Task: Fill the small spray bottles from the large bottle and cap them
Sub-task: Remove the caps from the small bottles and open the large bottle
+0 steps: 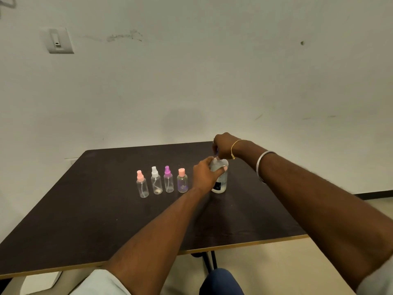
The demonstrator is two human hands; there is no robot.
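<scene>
Gripping the big bottle (221,182) with my left hand (204,176) kept it steady, so my right hand (223,145) could pinch its cap (216,160); four small bottles (168,184) stood capped beside it.

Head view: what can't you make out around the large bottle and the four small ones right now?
Top of the large bottle: the right hand covers it, so I cannot tell if the cap is on, loose or off.
Its upper body: the left hand wraps it, hiding the liquid level.
Its dark label: too small to read.
The small spray bottles: clear and tiny here, so fill levels are unclear.
</scene>
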